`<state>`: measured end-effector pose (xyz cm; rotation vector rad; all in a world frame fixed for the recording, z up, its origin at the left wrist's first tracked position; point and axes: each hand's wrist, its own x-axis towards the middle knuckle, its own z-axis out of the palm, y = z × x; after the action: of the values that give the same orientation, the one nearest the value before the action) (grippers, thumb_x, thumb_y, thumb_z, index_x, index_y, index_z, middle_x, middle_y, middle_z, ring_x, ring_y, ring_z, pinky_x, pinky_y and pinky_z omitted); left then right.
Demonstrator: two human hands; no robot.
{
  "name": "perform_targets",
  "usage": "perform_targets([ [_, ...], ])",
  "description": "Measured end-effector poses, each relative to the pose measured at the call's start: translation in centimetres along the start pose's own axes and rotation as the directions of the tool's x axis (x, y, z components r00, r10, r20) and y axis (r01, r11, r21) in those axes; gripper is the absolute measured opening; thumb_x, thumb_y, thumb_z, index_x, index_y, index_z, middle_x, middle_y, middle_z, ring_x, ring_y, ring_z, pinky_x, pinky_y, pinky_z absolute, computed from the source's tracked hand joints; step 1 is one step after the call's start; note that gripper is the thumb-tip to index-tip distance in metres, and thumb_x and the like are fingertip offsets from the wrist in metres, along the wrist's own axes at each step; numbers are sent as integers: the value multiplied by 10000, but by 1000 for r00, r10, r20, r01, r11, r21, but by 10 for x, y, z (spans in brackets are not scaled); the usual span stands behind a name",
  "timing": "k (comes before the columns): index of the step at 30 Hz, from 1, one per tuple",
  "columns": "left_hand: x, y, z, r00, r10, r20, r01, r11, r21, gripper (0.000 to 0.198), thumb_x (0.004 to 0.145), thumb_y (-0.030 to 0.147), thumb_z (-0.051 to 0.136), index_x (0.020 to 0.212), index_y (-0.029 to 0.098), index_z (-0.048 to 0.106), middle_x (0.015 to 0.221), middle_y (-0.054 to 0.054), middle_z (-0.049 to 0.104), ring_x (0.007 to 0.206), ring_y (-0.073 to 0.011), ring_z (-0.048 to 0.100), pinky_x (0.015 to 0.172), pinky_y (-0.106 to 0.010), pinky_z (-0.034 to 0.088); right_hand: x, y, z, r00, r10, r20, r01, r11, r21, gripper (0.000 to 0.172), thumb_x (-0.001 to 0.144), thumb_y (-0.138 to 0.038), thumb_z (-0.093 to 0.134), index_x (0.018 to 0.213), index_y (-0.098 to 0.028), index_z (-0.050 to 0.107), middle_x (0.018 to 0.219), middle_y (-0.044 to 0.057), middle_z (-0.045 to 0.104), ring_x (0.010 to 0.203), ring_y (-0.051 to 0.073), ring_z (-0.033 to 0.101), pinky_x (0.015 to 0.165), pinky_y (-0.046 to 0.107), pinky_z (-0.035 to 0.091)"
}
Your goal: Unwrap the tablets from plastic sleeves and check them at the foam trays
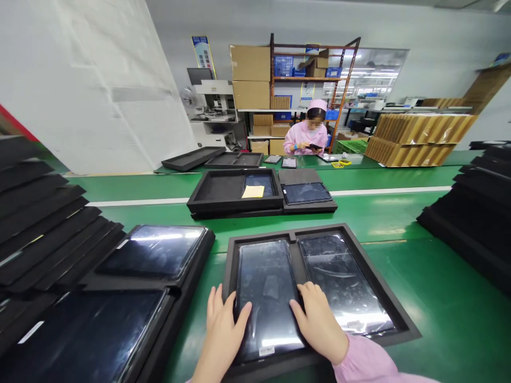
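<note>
Two hands lie flat and open at the near end of a black foam tray (399,319): the left hand (221,332) rests on the tray's left rim, thumb on the left edge of a dark screen panel (267,287); the right hand (319,322) covers the divider, thumb at the panel's right edge, so the panel lies between them in the left compartment. A second panel (343,279) fills the right compartment. Left of it, stacked trays (151,252) hold more screens. Beyond, on the green belt (379,213), another tray (223,194) carries a yellow slip (253,192); farthest off sits a person in pink (305,135)
</note>
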<state>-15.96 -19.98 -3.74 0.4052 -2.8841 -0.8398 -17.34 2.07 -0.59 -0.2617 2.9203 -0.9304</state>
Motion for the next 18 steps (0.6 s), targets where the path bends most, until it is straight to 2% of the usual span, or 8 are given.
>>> perform_targets([
  [2,5,8,-10,998,-60,3,59,981,-183,622,792,531,452,1144,76,686,1519,-252,442,1508,-391,234,1197,-599,277,3,1,-3,998,61,-17,-55,973,226,360,900,-269,454,1141,-61,622,1088,208,635,1060,337,603,979,533,478],
  [3,7,13,-16,996,-92,0,88,956,-281,615,751,536,487,1119,88,690,1529,-249,429,1511,-388,227,1201,-588,276,5,1,-5,995,96,-10,-86,927,366,373,870,-310,491,1144,-86,605,1114,199,637,1084,330,603,994,520,476],
  [5,8,23,-29,988,-150,25,143,863,-485,579,683,537,574,1085,137,687,1545,-217,422,1505,-375,254,1208,-545,286,8,-2,-9,987,157,41,-145,748,648,432,798,-396,588,1150,-145,574,1157,162,655,1107,301,621,1008,468,487],
  [8,9,38,-47,955,-219,201,293,572,-766,606,642,523,709,1155,205,650,1431,-151,572,1401,-364,452,1140,-489,419,9,-12,-21,962,221,162,-239,385,892,515,693,-478,742,1093,-191,592,1015,76,716,942,243,692,866,353,558],
  [10,9,45,-57,911,-241,335,403,345,-848,678,643,519,767,1238,230,623,1277,-117,684,1267,-354,591,1014,-446,536,8,-20,-33,934,276,228,-296,239,925,543,671,-490,802,1089,-188,631,837,25,710,703,191,682,629,277,561],
  [11,9,48,-61,892,-247,378,437,258,-862,704,641,515,788,1263,233,617,1212,-106,716,1204,-345,636,951,-419,570,6,-23,-39,920,299,252,-319,202,926,560,672,-484,818,1111,-182,645,760,7,691,593,165,644,515,247,523],
  [13,8,53,-68,875,-223,430,468,163,-868,732,634,492,820,1285,228,614,1158,-95,738,1115,-319,683,858,-365,596,4,-29,-51,904,342,258,-328,165,930,608,697,-444,825,1208,-173,637,645,-24,640,448,125,556,376,208,439],
  [18,2,63,-77,873,-114,474,485,118,-866,768,679,487,811,1351,216,555,1108,-72,756,988,-244,719,698,-274,583,-1,-32,-61,907,359,218,-269,99,958,782,754,-374,790,1452,-186,492,621,-44,623,412,86,521,360,160,438],
])
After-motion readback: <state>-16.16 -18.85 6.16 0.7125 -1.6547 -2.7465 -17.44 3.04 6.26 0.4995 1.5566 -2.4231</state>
